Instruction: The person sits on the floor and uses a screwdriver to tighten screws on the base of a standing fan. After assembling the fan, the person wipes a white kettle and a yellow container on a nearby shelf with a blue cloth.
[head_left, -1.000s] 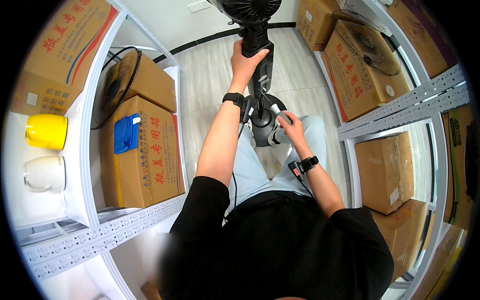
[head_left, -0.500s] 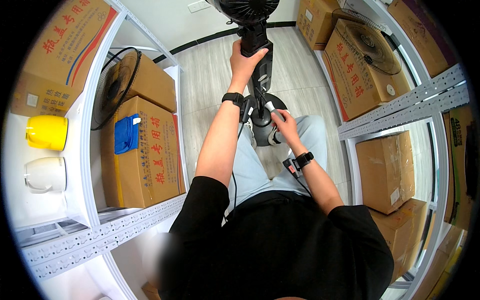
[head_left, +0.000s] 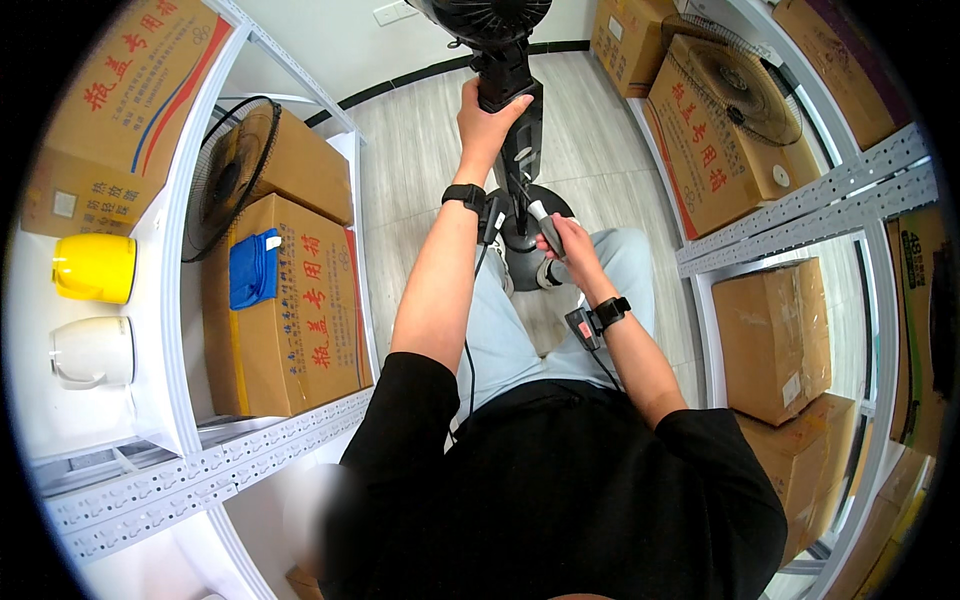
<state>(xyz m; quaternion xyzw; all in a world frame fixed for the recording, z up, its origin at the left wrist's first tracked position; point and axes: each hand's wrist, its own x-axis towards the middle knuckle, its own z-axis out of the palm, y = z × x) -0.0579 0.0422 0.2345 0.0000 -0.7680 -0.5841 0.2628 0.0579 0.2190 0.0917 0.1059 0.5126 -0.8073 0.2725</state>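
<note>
Head view. A black standing fan (head_left: 500,60) is seen upright on the wooden floor (head_left: 420,160) in the aisle between two shelf racks, its round base (head_left: 520,225) just ahead of the person's knees. The left hand (head_left: 490,105) is wrapped shut around the fan's neck, just under the grille. The right hand (head_left: 565,240) is held lower, by the pole above the base, with a small grey-and-white tool (head_left: 545,225) pinched in its fingers; the tool tip is pointed at the pole, and whether contact is made cannot be told. A black watch (head_left: 465,195) is worn on the left wrist, a black band (head_left: 600,315) on the right.

On the left rack (head_left: 180,300): cardboard boxes (head_left: 290,330), a blue cloth (head_left: 255,270) lying on one box, a spare fan grille (head_left: 235,170) leaned beside them, a yellow mug (head_left: 95,268) and a white mug (head_left: 90,352). On the right rack (head_left: 800,215): more cartons (head_left: 770,340), and a second grille (head_left: 740,90) laid on a carton.
</note>
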